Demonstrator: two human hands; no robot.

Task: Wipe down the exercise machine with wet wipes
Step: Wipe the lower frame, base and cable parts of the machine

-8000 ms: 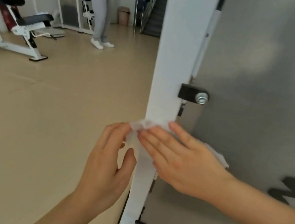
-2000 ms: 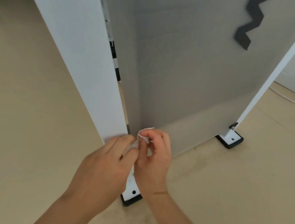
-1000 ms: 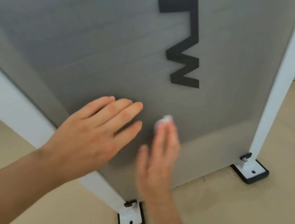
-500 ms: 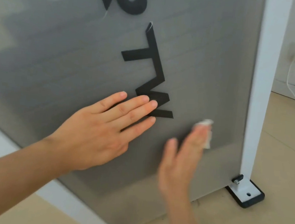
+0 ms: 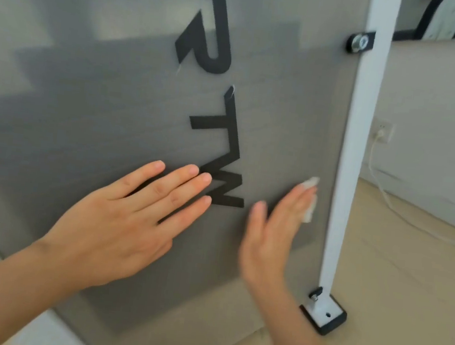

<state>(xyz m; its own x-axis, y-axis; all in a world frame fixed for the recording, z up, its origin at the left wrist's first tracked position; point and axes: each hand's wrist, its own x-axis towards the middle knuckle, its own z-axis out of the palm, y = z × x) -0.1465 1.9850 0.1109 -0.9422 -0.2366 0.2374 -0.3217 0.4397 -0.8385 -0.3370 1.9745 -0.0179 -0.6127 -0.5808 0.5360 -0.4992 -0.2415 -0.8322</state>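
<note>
The exercise machine's grey panel (image 5: 92, 106) with black letters fills most of the view, framed on the right by a white upright post (image 5: 358, 147). My left hand (image 5: 126, 226) lies flat on the panel with straight fingers, just left of the lowest letter. My right hand (image 5: 273, 234), blurred, presses a small white wet wipe (image 5: 310, 201) against the panel with straight fingers, close to the white post. Only the edges of the wipe show past my fingertips.
The post stands on a white foot plate with a black base (image 5: 323, 315) on the beige floor (image 5: 404, 306). A bolt bracket (image 5: 360, 42) sits high on the post. A white cable (image 5: 387, 199) runs from a wall socket (image 5: 382, 132) behind.
My right hand with the wipe has slid rightward across the panel toward the white post. My left hand stays flat on the panel. The view has shifted up and right.
</note>
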